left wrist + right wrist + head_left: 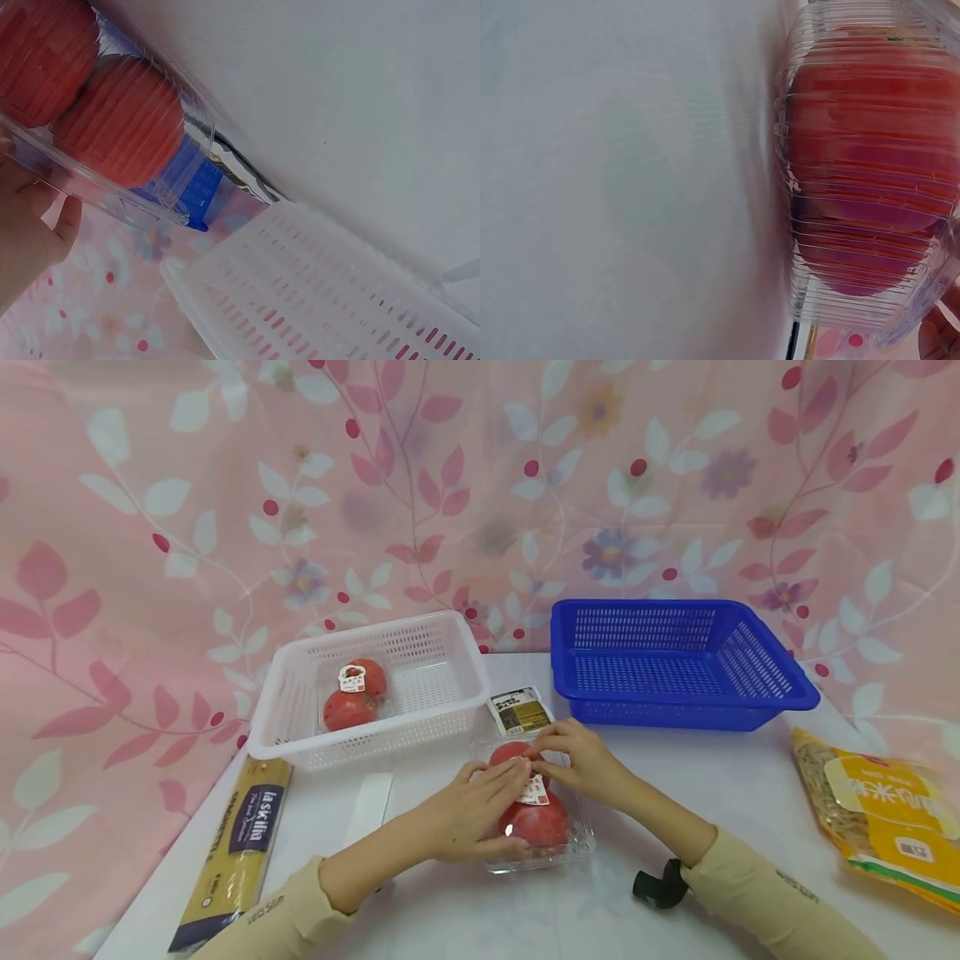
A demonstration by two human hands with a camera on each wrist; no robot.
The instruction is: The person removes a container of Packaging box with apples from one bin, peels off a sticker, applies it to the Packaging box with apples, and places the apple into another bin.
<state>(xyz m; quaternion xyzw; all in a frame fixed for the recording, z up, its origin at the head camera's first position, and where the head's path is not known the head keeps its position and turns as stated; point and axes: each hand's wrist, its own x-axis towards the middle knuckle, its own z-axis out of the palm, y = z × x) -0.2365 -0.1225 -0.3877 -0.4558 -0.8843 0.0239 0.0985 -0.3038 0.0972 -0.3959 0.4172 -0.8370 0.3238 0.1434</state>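
A clear plastic box of tomatoes (536,827) rests on the white table in front of me, with a white label (533,791) on its lid. My left hand (476,814) lies over the lid's left side, fingers nearly straight and touching near the label. From the other side my right hand (577,760) reaches the lid, its fingertips beside the left ones at the label's upper edge. Through the box's ribbed side, the left wrist view shows two red tomatoes (124,120). In the right wrist view the box wall (862,292) is close up, and only a few fingers (937,334) show.
A white basket (408,727) at back left holds another box of tomatoes (351,709). Right of it stand a flat packet (520,711) and a blue basket (682,714). Spaghetti (240,843) lies left, a yellow bag (885,814) right, and a black object (660,887) near my right sleeve.
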